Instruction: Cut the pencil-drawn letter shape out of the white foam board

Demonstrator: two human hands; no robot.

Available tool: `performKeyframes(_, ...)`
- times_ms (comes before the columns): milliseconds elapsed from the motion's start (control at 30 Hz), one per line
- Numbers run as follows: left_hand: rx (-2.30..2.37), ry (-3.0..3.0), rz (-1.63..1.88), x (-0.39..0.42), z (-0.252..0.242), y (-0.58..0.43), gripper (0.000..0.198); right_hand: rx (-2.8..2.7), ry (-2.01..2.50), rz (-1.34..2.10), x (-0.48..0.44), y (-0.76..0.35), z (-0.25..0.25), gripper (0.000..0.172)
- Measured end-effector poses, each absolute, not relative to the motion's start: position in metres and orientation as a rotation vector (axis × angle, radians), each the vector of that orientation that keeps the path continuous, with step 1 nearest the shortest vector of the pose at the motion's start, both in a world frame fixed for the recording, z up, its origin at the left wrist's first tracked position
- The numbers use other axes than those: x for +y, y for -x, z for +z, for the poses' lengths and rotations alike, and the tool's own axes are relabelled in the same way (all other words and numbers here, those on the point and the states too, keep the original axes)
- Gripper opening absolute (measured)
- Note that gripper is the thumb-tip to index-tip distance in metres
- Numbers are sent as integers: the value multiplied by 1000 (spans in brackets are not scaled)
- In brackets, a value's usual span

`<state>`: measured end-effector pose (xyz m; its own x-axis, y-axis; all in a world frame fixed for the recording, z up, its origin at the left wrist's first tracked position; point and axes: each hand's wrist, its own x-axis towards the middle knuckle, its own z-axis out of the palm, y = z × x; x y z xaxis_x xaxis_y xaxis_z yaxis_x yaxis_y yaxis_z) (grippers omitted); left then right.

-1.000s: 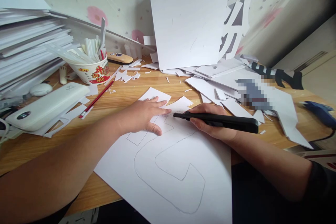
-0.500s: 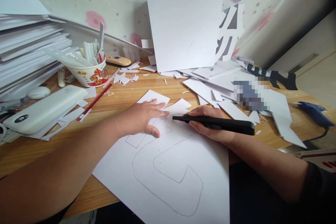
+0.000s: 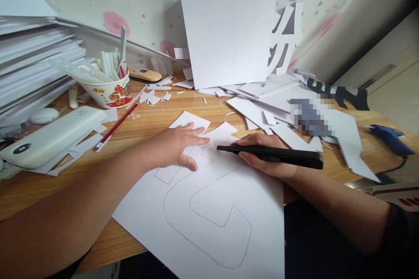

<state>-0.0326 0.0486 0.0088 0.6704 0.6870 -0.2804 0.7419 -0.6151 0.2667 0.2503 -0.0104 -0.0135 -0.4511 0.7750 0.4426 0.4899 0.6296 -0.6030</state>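
Note:
A white foam board [image 3: 225,196] lies in front of me, with curved and angular outlines drawn on it in thin dark lines. My left hand [image 3: 178,146] rests on its upper part, fingers spread and palm down, beside an angular outline. In my right hand [image 3: 263,152] is a long black utility knife [image 3: 281,156], its tip pointing left just above the upper middle of the board. The blade is too small to make out. The board's far edge is cut into a notched shape.
White offcuts [image 3: 258,111] lie at the back right, below an upright white board [image 3: 229,35]. To the right is a blue glue gun [image 3: 393,139]. On the left stand a paper cup [image 3: 108,93] of sticks, a red pencil [image 3: 116,126], a white power bank [image 3: 55,135] and stacked boards [image 3: 39,56].
The knife and my right hand have shifted slightly to the right. My left hand stays spread on the board, and the whole view has moved a little.

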Motion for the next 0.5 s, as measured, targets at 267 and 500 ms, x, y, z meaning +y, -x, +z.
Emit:
performKeyframes(267,1132,-2529,-237,48,9,33,78,-2138,941,542,-10,-256,-15,13)
performKeyframes(500,1127,-2517,-226,50,8,34,79,-2129,903,562,-12,-259,-15,16)
